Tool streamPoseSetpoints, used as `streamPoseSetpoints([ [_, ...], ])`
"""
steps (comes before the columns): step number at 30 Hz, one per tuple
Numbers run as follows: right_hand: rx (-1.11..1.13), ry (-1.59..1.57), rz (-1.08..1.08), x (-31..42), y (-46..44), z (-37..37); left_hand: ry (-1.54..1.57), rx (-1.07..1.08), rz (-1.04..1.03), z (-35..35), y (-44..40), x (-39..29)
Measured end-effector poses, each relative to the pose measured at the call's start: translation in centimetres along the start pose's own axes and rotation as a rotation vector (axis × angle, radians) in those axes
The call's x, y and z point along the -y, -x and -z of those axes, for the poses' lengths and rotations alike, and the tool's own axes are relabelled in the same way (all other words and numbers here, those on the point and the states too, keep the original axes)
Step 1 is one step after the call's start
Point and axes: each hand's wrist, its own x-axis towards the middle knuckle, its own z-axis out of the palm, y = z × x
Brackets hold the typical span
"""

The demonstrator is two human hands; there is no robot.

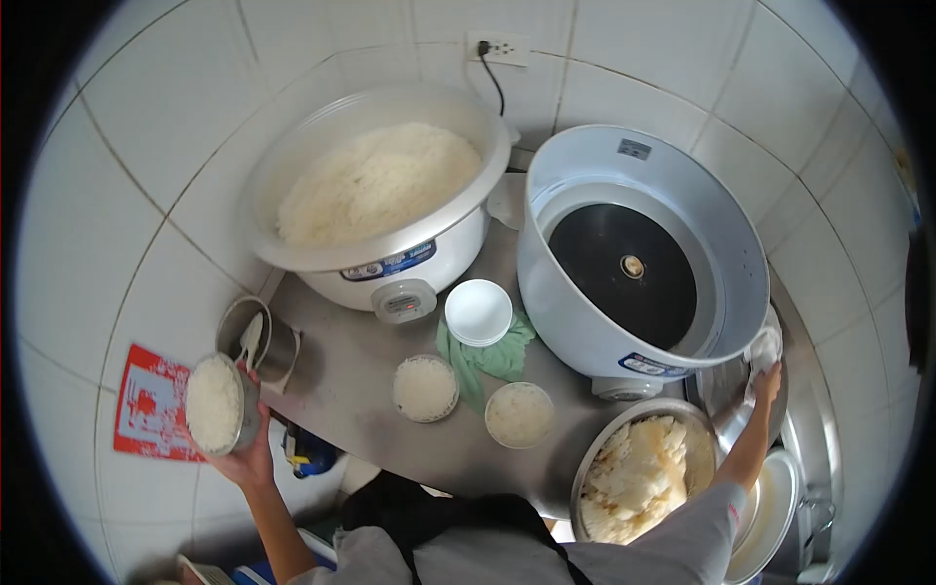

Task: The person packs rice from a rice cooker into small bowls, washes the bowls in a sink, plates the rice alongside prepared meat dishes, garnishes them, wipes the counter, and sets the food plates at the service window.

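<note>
My left hand [252,456] is wrapped round a metal bowl [252,414] heaped with white rice [212,405], held tilted at the left. Just behind it stands a metal pot [283,346] with a pale spoon or paddle [252,336] in it. Far to the right, my right hand [767,385] closes on a crumpled whitish thing [765,349], cloth or plastic, beside the open cooker. Two small containers of rice [425,388] [520,415] sit mid-counter. Behind them, white bowls [478,312], seemingly stacked, rest on a green cloth [502,356].
A large rice cooker [375,258] full of rice stands back left. Right of it is an open cooker body [556,322] with a dark heating plate. A metal basin [591,473] of yellowish-white rice lies at the counter's [341,409] front right, near a white tub [780,512]. A plug sits in the wall outlet [502,49].
</note>
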Motion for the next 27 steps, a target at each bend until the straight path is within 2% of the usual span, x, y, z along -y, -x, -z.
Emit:
streamPoseSetpoints([
  [2,-0.047,0.029,-0.134,0.3,0.2,2.0,0.020,-0.026,0.033,0.5,0.1,0.3],
  [4,-0.127,0.043,-0.069,-2.5,-1.2,4.3,0.036,0.032,0.061,0.8,-0.2,0.8],
  [6,-0.102,-0.122,-0.008,-7.8,-4.3,6.8,0.061,0.076,0.112,1.8,-0.6,1.0],
  [10,-0.423,-0.080,0.291,-15.0,-7.1,15.6,0.233,0.171,0.260,4.3,-1.2,2.1],
  [12,-0.342,-0.203,0.394,-13.6,-5.7,22.3,0.313,0.198,0.337,5.7,-1.5,2.8],
  [14,-0.268,-0.264,0.454,-8.8,-2.7,28.7,0.373,0.215,0.400,7.3,-1.8,3.7],
  [17,-0.427,-0.001,0.656,-2.1,-2.6,33.4,0.431,0.226,0.471,9.2,-2.7,4.5],
  [18,-0.428,-0.023,0.695,2.1,-1.2,34.6,0.451,0.233,0.493,9.2,-3.0,4.8],
  [23,-0.245,-0.430,0.969,34.3,14.7,36.1,0.498,0.255,0.565,10.4,-4.1,4.9],
  [25,-0.159,-0.451,1.185,45.3,21.3,36.4,0.502,0.227,0.579,11.5,-4.1,4.6],
  [26,-0.194,-0.485,1.213,50.0,25.1,36.2,0.511,0.211,0.585,11.9,-3.8,4.4],
  [27,-0.341,-0.483,1.349,55.5,24.0,32.5,0.547,0.193,0.607,12.3,-3.6,4.2],
])
